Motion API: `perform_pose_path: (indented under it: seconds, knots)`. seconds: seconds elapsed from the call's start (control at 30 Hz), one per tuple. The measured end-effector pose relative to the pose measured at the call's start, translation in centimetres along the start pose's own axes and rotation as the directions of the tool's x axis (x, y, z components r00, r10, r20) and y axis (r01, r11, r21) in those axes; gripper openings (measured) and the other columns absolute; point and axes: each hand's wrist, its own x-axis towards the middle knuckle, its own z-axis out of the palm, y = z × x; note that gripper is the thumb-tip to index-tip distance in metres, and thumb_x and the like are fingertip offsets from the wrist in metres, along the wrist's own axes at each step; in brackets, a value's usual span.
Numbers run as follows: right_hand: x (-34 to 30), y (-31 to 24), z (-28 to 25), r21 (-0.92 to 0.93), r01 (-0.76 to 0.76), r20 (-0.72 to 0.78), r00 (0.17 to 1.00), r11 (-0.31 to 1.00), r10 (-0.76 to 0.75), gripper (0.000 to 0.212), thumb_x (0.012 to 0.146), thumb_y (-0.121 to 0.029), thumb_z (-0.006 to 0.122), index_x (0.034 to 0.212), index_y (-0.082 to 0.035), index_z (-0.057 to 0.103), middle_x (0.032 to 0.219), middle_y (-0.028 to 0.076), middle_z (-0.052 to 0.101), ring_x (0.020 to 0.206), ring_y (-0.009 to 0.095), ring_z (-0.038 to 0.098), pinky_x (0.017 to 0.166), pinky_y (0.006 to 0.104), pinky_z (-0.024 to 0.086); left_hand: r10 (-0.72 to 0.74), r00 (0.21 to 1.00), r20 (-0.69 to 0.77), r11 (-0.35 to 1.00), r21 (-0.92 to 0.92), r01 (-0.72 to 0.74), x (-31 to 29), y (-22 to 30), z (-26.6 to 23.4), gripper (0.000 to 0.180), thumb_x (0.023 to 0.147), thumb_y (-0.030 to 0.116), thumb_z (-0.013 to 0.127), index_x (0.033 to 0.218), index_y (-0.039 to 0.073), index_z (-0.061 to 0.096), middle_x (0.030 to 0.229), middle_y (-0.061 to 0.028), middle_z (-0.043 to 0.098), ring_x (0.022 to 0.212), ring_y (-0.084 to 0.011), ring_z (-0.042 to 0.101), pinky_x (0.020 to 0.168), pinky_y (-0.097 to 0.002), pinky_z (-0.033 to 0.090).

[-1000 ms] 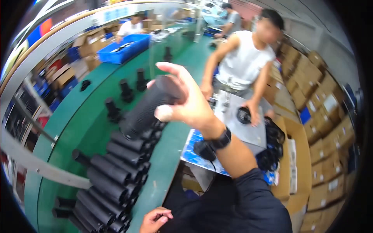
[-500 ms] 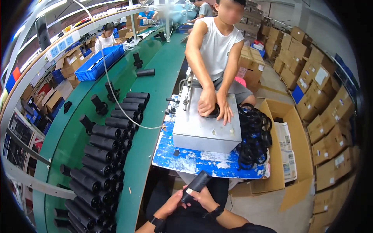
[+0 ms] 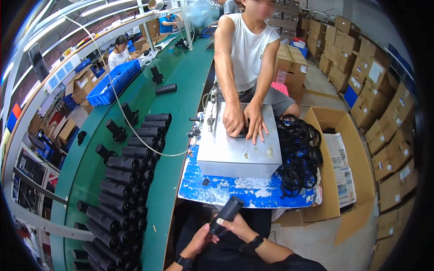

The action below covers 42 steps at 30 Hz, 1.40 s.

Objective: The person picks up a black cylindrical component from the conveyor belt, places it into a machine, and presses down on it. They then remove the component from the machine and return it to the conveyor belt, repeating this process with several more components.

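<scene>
While the right hand (image 3: 237,227) is gripping a tube (image 3: 230,209) at the table's (image 3: 217,186) near edge, fingers bent around it, the left hand (image 3: 200,239) is touching its lower end, finger gap unclear; more tubes (image 3: 113,202) are lying left of the table.

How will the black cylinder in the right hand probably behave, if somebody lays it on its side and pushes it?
The black cylinder would probably roll, because its side looks round. It seems stiff: its outline looks straight in the right hand.
</scene>
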Motion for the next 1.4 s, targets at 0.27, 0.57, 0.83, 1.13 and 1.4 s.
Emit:
perform_pose_path:
  seconds: [0.27, 0.57, 0.83, 1.13, 1.4]
  knots:
    - [0.9, -0.2, 1.1, -0.002, 0.058, -0.173, 0.983, 0.998, -0.057, 0.034, 0.098, -0.017, 0.074, 0.125, -0.002, 0.060, 0.114, 0.006, 0.070, 0.105, 0.016, 0.068, 0.092, 0.0335, 0.055, 0.143, 0.990, -0.003, 0.985, -0.097, -0.143, -0.8, 1.6, 1.6, 0.050, 0.112, 0.045, 0.045, 0.139, 0.003, 0.051, 0.117, -0.0160, 0.069, 0.096, -0.0228, 0.072, 0.087, -0.0361, 0.059]
    - [9.3, -20.4, -1.1, -0.394, 0.671, -0.046, 0.668, 0.628, -0.743, 0.044, 0.095, -0.023, 0.076, 0.131, -0.005, 0.057, 0.112, 0.004, 0.067, 0.073, 0.006, 0.056, 0.062, 0.0220, 0.047, 0.227, 0.973, -0.041, 0.973, 0.049, -0.225, -0.3, 3.5, 1.4, 0.035, 0.111, 0.022, 0.054, 0.139, 0.002, 0.055, 0.117, -0.0110, 0.071, 0.096, -0.0163, 0.069, 0.088, -0.0313, 0.056]
    - [19.6, -26.9, -7.9, -0.747, 0.537, -0.016, 0.573, 0.390, -0.819, 0.035, 0.090, -0.021, 0.083, 0.113, 0.001, 0.066, 0.099, 0.006, 0.071, 0.083, 0.014, 0.065, 0.076, 0.0306, 0.053, 0.269, 0.956, -0.120, 0.963, 0.031, -0.267, -0.2, 2.9, -0.2, 0.027, 0.108, 0.013, 0.057, 0.133, 0.002, 0.061, 0.113, -0.0078, 0.072, 0.091, -0.0124, 0.067, 0.082, -0.0267, 0.055]
    - [19.5, -29.0, -4.1, -0.949, 0.164, -0.044, 0.777, 0.269, -0.628, 0.048, 0.085, -0.027, 0.086, 0.116, 0.002, 0.065, 0.105, 0.012, 0.073, 0.095, 0.022, 0.069, 0.088, 0.0353, 0.055, 0.276, 0.943, -0.186, 0.960, 0.015, -0.279, -0.6, 2.0, -1.8, 0.026, 0.108, 0.012, 0.058, 0.131, 0.003, 0.062, 0.111, -0.0065, 0.072, 0.088, -0.0108, 0.066, 0.080, -0.0251, 0.054]
    - [21.6, -25.9, -8.0, -0.924, 0.230, -0.054, 0.710, 0.304, -0.702, 0.069, 0.080, -0.039, 0.088, 0.127, 0.003, 0.059, 0.109, 0.022, 0.074, 0.103, 0.034, 0.074, 0.089, 0.0415, 0.056, 0.257, 0.954, -0.154, 0.966, 0.046, -0.253, -0.3, 1.3, -1.6, 0.025, 0.108, 0.012, 0.058, 0.130, 0.003, 0.064, 0.110, -0.0059, 0.072, 0.088, -0.0099, 0.065, 0.079, -0.0240, 0.053]
